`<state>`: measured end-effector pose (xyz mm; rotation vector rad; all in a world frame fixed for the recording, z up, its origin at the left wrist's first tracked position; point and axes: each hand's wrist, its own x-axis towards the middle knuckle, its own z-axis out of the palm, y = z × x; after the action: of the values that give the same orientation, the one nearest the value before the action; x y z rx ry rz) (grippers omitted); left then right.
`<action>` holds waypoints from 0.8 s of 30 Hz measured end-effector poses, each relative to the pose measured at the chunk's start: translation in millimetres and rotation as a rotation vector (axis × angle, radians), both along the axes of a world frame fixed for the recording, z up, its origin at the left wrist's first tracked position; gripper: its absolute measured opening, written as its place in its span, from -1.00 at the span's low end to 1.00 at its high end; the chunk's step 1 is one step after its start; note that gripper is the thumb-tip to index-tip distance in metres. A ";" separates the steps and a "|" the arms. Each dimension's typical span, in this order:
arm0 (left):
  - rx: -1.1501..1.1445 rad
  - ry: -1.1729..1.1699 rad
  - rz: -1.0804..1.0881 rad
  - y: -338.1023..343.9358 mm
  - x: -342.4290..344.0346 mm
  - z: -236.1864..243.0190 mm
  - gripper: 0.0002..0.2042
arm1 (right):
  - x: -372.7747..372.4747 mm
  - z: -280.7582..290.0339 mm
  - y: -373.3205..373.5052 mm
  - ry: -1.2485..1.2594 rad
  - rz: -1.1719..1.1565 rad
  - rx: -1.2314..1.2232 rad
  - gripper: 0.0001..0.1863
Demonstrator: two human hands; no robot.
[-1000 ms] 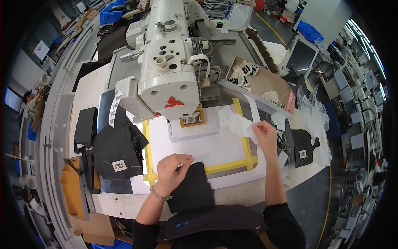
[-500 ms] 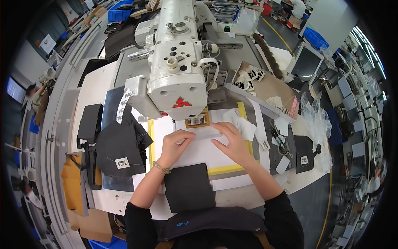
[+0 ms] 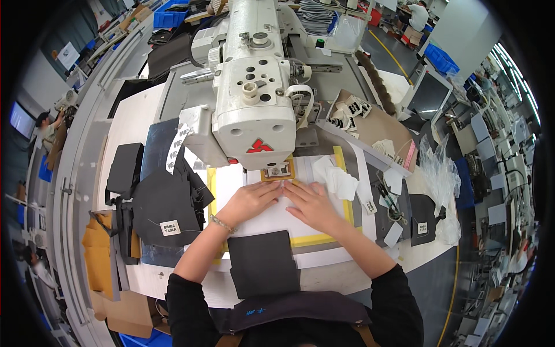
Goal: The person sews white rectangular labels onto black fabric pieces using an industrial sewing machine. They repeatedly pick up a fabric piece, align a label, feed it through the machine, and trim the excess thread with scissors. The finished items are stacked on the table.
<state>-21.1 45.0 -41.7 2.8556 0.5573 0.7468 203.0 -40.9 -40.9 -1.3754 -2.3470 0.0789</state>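
My left hand (image 3: 253,200) and my right hand (image 3: 312,206) lie flat on a white sheet (image 3: 272,222) with yellow tape along its edges. Their fingers are stretched out and the fingertips nearly meet, just in front of a small brass-coloured frame (image 3: 269,176). Neither hand shows anything gripped; what may lie under the fingertips is hidden. Above the frame hangs the head of a white industrial sewing machine (image 3: 250,130). Right of my right hand are several loose white paper pieces (image 3: 346,186). Between my forearms rests a stack of black fabric pieces (image 3: 263,263).
Black cut pieces with a sewn label (image 3: 162,202) lie at the left, beside mustard fabric (image 3: 98,251). A cardboard box of labels (image 3: 376,127), scissors (image 3: 393,208), a labelled black piece (image 3: 422,220) and clear plastic bags (image 3: 439,173) stand at the right.
Both hands, half curled and held apart before, have come together and flattened onto the white sheet by the frame. The whole view has shifted slightly.
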 end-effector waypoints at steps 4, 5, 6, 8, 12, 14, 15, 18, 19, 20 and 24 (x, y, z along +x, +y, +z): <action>-0.098 0.158 0.089 -9.8 -2.6 7.2 -0.45 | 1.7 5.3 6.5 -0.106 -0.035 -0.003 -0.50; -0.076 0.157 0.118 -13.0 -2.9 9.0 -0.43 | 1.7 6.3 8.4 -0.104 -0.030 -0.016 -0.49; -0.053 0.155 0.147 -16.9 -2.7 10.3 -0.41 | 1.8 7.0 10.1 -0.102 -0.026 -0.029 -0.49; -0.028 0.150 0.199 -24.0 -1.3 14.4 -0.39 | 2.0 6.5 12.8 -0.108 -0.020 -0.039 -0.48; -0.132 0.169 0.218 -33.4 -2.3 18.7 -0.42 | 4.1 5.5 18.4 -0.121 0.001 -0.063 -0.48; -0.151 0.142 0.199 -34.8 -2.3 21.4 -0.43 | 5.8 7.6 19.8 -0.115 0.015 -0.086 -0.49; -0.115 0.103 0.194 -35.3 0.3 24.8 -0.44 | 6.3 8.5 20.1 -0.111 0.020 -0.094 -0.50; -0.075 0.070 0.213 -34.5 11.1 31.3 -0.43 | 8.7 6.9 21.5 -0.115 0.026 -0.110 -0.55; -0.074 0.073 0.225 -33.4 14.8 32.2 -0.43 | 9.4 5.7 21.9 -0.120 0.027 -0.114 -0.56; -0.078 0.065 0.225 -32.3 17.8 32.2 -0.42 | 9.5 5.0 22.3 -0.118 0.027 -0.106 -0.57; -0.076 0.050 0.232 -25.3 27.1 25.0 -0.37 | 9.9 1.3 23.7 -0.131 0.034 -0.092 -0.60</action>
<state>6.0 19.8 -16.6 2.7766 0.9161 0.6717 212.8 -17.2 -39.7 -1.4226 -2.5033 0.1111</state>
